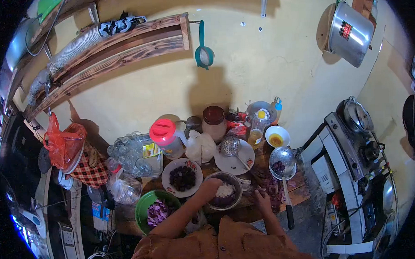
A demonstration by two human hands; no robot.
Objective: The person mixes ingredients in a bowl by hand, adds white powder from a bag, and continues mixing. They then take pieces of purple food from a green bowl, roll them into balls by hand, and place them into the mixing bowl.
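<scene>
My left hand (pixel 211 188) reaches over the near-left side of a metal bowl (pixel 240 197), its fingers bent down and largely hidden. Right beside those fingers lies a heap of white, floury-looking stuff (pixel 225 190) on a dark purple mass (pixel 223 201) in the bowl. To the right of the bowl, my right hand (pixel 263 201) is low over the table by purple peelings (pixel 275 194); its fingers look stretched out and seem to hold nothing. A green basin (pixel 140 213) with purple chunks (pixel 159 212) stands beside my left forearm.
Behind the bowl are a floral plate (pixel 197 170) of dark pieces and a white plate (pixel 224 163) carrying a skimmer (pixel 230 146). A long-handled strainer (pixel 285 157) rests on a bowl at right, its black handle (pixel 290 217) overhanging the table edge. A red-lidded jug (pixel 164 134) stands behind.
</scene>
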